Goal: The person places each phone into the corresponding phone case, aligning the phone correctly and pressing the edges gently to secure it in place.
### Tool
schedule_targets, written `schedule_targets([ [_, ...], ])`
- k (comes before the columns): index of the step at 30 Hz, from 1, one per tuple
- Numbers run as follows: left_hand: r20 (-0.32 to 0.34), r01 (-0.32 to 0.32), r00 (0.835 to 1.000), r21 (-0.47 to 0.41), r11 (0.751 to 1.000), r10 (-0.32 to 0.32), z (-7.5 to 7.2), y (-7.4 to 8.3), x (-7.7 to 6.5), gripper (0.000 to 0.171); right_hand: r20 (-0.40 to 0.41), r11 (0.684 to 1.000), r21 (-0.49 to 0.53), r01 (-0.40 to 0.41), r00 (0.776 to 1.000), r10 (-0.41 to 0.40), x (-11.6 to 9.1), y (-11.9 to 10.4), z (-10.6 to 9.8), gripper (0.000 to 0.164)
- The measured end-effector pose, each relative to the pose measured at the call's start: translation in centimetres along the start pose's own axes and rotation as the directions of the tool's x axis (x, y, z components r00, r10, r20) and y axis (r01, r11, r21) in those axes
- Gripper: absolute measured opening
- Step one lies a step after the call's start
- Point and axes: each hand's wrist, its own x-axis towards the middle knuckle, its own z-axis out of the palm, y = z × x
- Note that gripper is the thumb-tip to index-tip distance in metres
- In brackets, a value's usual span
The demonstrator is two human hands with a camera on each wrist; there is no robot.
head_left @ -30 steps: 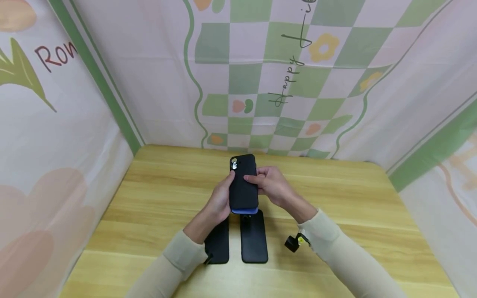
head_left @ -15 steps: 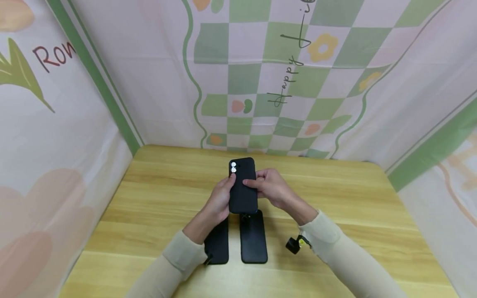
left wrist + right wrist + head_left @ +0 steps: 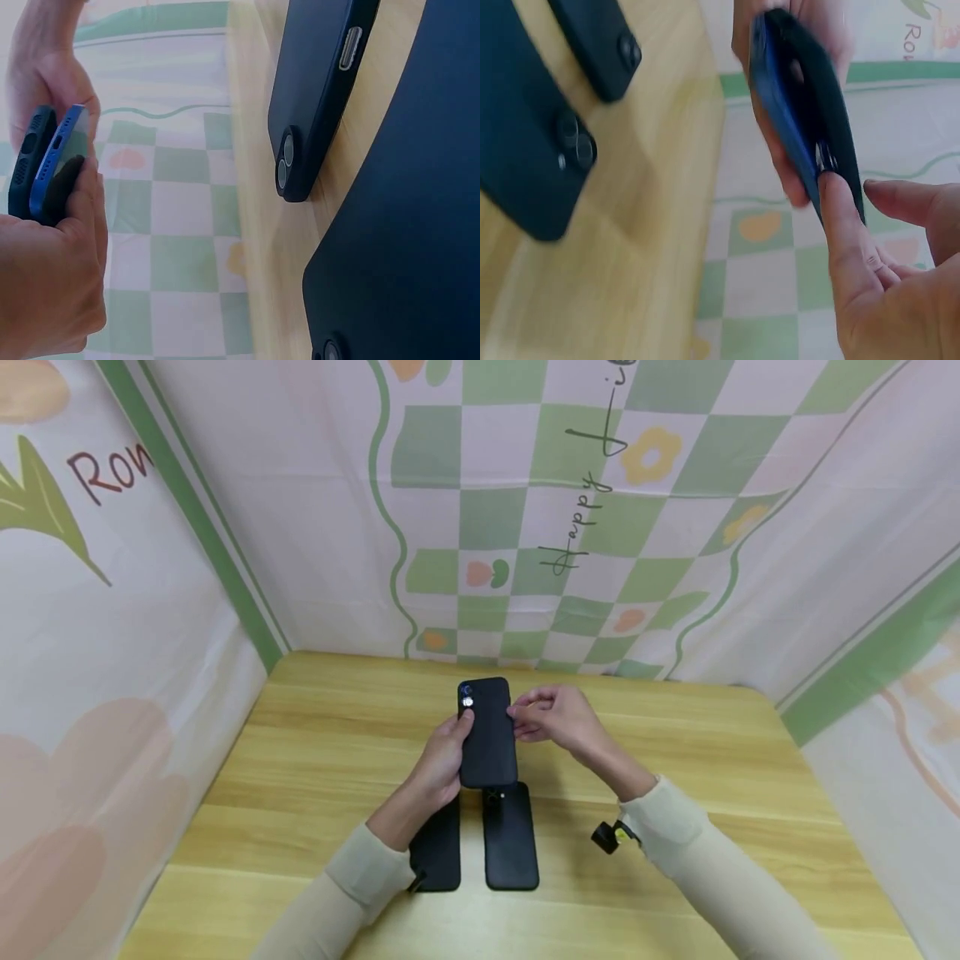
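Observation:
My left hand [image 3: 441, 758] grips a blue phone [image 3: 58, 161] together with a black phone case [image 3: 487, 735], its thumb resting along the case's left edge below the camera lenses. In the left wrist view, phone and case lie side by side with a narrow gap, and the phone's charging port shows. A wedge-shaped gap also shows between them in the right wrist view. At the right edge of the pair is my right hand [image 3: 564, 720]. Its index finger [image 3: 844, 232] reaches the opening between phone and case, while the thumb [image 3: 904, 199] stands just off the case.
Two black phones or cased phones lie lens side up on the wooden table [image 3: 337, 710]: one at centre [image 3: 512, 847], another [image 3: 441, 852] partly under the left wrist. A small black camera [image 3: 606, 837] sticks out from the right cuff. Printed cloth [image 3: 495, 518] hangs behind the table.
The blue strip below the case's lower end has gone from the head view. My right thumb has slid off the case's back, and that hand has shifted right to the edge.

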Motion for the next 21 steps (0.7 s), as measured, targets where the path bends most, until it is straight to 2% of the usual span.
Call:
schedule_targets([
  [3, -0.002, -0.007, 1.0, -0.001, 1.0, 0.007, 0.1, 0.0, 0.0, 0.053, -0.009, 0.998, -0.065, 0.005, 1.0, -0.005, 0.3, -0.1, -0.7, 0.028],
  [9, 0.006, 0.002, 1.0, -0.002, 1.0, -0.002, 0.1, 0.0, -0.1, 0.053, 0.038, 0.99, -0.139, 0.001, 0.999, 0.004, 1.3, 0.3, -1.3, 0.036],
  [17, 0.039, 0.015, 0.999, 0.063, 0.998, -0.018, -0.1, -0.2, -0.5, 0.053, 0.094, 0.996, -0.056, -0.068, 0.993, 0.073, 2.5, 0.6, -1.8, 0.039],
  [21, 0.045, 0.026, 0.999, 0.07, 0.997, -0.029, -0.1, -0.3, -0.7, 0.052, 0.118, 0.994, -0.054, -0.09, 0.988, 0.096, 2.7, 0.5, -1.9, 0.04],
])
